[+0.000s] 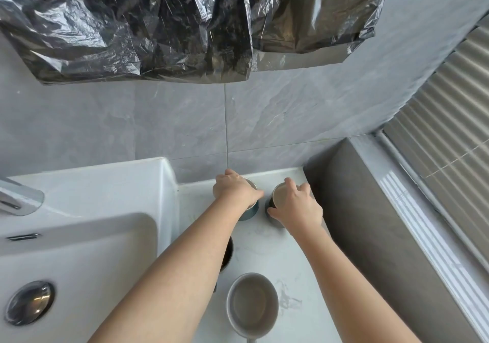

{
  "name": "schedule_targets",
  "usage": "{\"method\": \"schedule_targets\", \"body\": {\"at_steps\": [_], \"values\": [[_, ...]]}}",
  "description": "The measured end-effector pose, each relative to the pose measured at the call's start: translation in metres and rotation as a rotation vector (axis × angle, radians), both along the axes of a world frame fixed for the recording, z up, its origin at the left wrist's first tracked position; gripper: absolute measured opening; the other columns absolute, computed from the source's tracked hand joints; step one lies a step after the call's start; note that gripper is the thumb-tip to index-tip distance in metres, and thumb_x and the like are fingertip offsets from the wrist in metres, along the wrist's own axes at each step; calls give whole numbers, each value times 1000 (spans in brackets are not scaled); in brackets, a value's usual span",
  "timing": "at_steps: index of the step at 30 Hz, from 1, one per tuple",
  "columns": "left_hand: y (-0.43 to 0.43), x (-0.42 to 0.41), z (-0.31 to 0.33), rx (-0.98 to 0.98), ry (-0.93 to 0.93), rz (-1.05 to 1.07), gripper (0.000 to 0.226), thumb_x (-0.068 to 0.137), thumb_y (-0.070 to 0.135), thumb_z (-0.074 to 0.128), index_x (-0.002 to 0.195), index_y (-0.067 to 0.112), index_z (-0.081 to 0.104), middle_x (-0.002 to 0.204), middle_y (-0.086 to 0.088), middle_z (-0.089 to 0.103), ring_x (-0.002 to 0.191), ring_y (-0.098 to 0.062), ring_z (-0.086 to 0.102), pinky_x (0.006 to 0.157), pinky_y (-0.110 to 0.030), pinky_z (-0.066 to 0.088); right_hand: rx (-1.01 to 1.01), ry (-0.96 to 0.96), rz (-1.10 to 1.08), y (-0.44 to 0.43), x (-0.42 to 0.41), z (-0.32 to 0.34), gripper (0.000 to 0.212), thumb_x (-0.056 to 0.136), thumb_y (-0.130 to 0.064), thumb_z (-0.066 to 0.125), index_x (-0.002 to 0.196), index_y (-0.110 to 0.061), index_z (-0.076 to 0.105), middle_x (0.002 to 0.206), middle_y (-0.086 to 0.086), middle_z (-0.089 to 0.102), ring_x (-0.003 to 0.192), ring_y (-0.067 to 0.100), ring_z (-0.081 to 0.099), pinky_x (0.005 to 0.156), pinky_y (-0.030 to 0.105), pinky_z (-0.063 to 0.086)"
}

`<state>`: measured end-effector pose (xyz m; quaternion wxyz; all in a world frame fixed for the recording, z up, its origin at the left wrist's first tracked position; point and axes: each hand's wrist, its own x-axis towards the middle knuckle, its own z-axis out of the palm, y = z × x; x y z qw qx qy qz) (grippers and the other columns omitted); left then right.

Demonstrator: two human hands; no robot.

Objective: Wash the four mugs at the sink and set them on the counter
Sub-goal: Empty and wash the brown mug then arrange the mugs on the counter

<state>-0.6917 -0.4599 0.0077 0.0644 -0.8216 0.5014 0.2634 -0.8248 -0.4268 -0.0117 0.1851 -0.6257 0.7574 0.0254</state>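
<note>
Left hand (235, 190) clenched on blue mug (250, 211). Right hand (296, 210) clenched on dark mug (276, 199). Both mugs held at back of white surface (264, 239). Grey mug (252, 304) stood nearer. Fourth mug (228, 252) half hidden under left arm.

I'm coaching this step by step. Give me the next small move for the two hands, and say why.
Probably lift both far mugs and carry them left to the sink. The left hand covers the rim of the teal mug, and the right hand grips the dark mug; both mugs stand upright on the counter. Whether they are already washed cannot be told, so this is a guess.
</note>
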Motion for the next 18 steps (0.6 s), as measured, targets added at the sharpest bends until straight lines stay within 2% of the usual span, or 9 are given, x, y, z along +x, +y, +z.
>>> {"method": "schedule_targets", "body": {"at_steps": [3,8,12,14,18], "values": [[-3,1,-3,0,1,11,79,76,62,60,127,7,34,124,-10,47,112,-22,52,68,-28,39,-4,19,5,0,0,-2,82,78,-53,69,143,-28,25,122,4,39,98,29,61,68,30,42],[-5,3,-2,-13,-30,-40,74,84,65,46,128,6,34,121,-8,51,111,-25,54,68,-29,42,-2,12,16,1,-2,-5,88,80,-56,67,148,-32,17,132,5,36,113,31,53,73,32,41],[-5,6,-3,-2,-43,-27,86,78,80,40,128,10,34,120,-8,57,108,-24,57,63,-29,38,-20,-66,29,8,-10,-9,100,78,-57,69,152,-36,6,140,3,31,120,29,48,75,32,40],[-5,6,-5,-17,-51,-38,88,77,82,40,128,11,35,121,-9,57,109,-24,57,64,-30,38,-41,-151,23,13,-15,-11,103,78,-53,71,153,-36,3,141,2,31,117,28,52,76,32,43],[-5,5,-7,-31,-15,-24,86,78,80,42,129,11,35,124,-10,55,111,-26,56,67,-30,38,-41,-310,-59,19,-25,-16,104,78,-42,72,153,-33,0,140,0,35,93,27,66,73,34,49]]}}
